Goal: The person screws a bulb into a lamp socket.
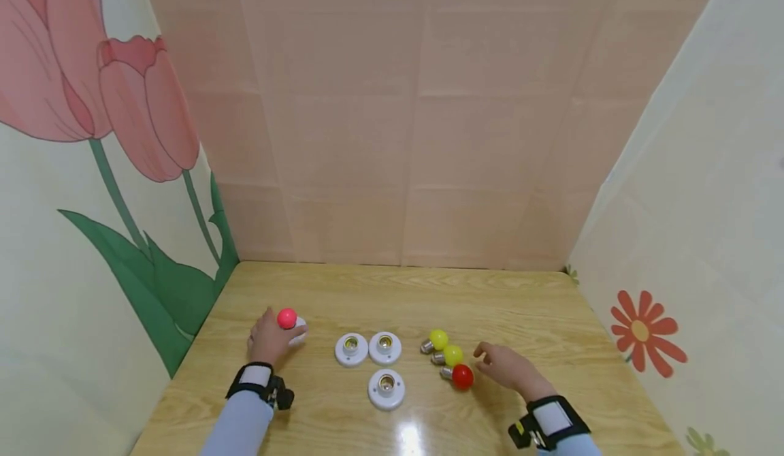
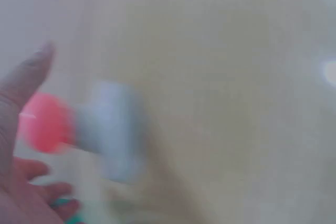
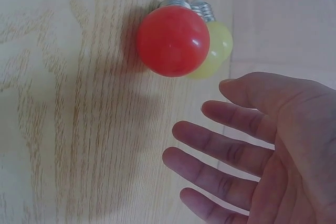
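Note:
A pink bulb (image 1: 286,318) stands in a white lamp holder (image 1: 299,331) at the left of the table. My left hand (image 1: 269,339) is beside it, thumb and fingers spread around the bulb; the left wrist view is blurred, but no grip on the bulb (image 2: 47,124) shows there. My right hand (image 1: 505,366) hovers at the right with loosely bent fingers and nothing in them. Just left of that hand lies a red bulb (image 1: 463,377) on its side. Two yellow bulbs (image 1: 453,355) lie behind the red one, their metal screw caps pointing left.
Three white lamp holders without bulbs sit mid-table: two side by side, the left holder (image 1: 351,350) and the right holder (image 1: 385,348), and a nearer holder (image 1: 386,389). Covered walls, one with tulips (image 1: 150,109), border the wooden table (image 1: 527,306) at the back and sides.

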Tool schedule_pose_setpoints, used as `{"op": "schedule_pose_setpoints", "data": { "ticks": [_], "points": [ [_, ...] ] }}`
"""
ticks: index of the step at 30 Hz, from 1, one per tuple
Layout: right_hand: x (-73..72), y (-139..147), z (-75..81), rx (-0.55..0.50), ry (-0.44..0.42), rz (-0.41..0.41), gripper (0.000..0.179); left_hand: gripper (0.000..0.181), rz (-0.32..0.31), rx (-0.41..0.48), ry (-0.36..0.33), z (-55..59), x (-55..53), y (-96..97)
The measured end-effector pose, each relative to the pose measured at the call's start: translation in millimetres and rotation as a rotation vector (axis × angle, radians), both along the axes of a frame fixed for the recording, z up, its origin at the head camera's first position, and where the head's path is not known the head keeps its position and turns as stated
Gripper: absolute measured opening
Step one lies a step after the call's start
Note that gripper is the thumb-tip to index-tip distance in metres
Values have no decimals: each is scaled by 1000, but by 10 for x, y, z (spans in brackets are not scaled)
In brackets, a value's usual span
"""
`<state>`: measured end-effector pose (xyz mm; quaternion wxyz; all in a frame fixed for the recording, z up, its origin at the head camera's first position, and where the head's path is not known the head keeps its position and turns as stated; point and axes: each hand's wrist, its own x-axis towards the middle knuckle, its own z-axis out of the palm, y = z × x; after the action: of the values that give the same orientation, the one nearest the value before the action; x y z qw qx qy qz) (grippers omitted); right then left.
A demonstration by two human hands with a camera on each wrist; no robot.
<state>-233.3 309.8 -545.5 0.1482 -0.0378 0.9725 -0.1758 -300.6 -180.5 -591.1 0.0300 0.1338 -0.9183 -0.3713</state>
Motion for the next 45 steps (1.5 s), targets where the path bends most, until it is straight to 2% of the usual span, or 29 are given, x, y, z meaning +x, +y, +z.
{"op": "schedule_pose_setpoints", "data": {
  "ticks": [2, 3, 7, 10, 12, 14, 17, 20, 23, 27, 29, 32, 34, 37, 39, 40, 42, 44, 45],
  "points": [
    [3, 6, 0, 1, -4, -6, 22, 100, -13, 44, -8, 310, 8, 17],
    [5, 8, 1, 3, -6, -5, 22, 95, -25, 67, 10, 466, 20, 34],
    [8, 15, -12, 4, -18, -13, 21, 62, -78, 108, 162, 999, 126, 166],
    [14, 15, -26, 4, -18, -14, 21, 42, -135, 75, 242, 1237, 248, 317],
    [18, 14, -39, 6, -14, -16, 21, 33, -186, 41, 259, 1304, 331, 425],
    [27, 9, -43, 3, -9, -16, 21, 25, -241, 21, 241, 1301, 408, 530],
    [35, 8, -56, 1, -3, -17, 21, 16, -336, -11, 185, 1170, 489, 668],
    [40, 11, -64, 0, -9, -18, 20, 13, -421, -34, 113, 933, 537, 772],
    [41, 15, -79, 1, -32, -27, 19, 14, -484, -80, 42, 637, 568, 828],
    [42, 17, -106, -4, -61, -34, 17, 14, -516, -127, -61, 318, 619, 839],
    [45, 16, -112, -11, -67, -35, 17, 14, -508, -137, -121, 235, 641, 830],
    [51, 13, -111, -15, -64, -28, 17, 18, -488, -167, -184, 193, 662, 806],
    [54, 13, -110, -13, -60, -20, 17, 20, -489, -206, -209, 218, 659, 791],
    [59, 8, -108, -12, -61, -14, 17, 23, -498, -255, -202, 324, 616, 786],
    [58, 5, -111, -12, -66, -11, 17, 31, -489, -252, -158, 417, 564, 806],
    [60, 3, -108, -12, -68, -9, 17, 42, -478, -235, -122, 448, 530, 824],
    [58, 0, -112, -15, -69, -5, 17, 74, -450, -173, -60, 479, 448, 876],
    [55, 0, -118, -10, -65, -1, 17, 107, -439, -102, 0, 447, 363, 936],
    [53, 2, -122, -7, -62, 1, 17, 117, -440, -73, 20, 407, 321, 967]
  ]
}}
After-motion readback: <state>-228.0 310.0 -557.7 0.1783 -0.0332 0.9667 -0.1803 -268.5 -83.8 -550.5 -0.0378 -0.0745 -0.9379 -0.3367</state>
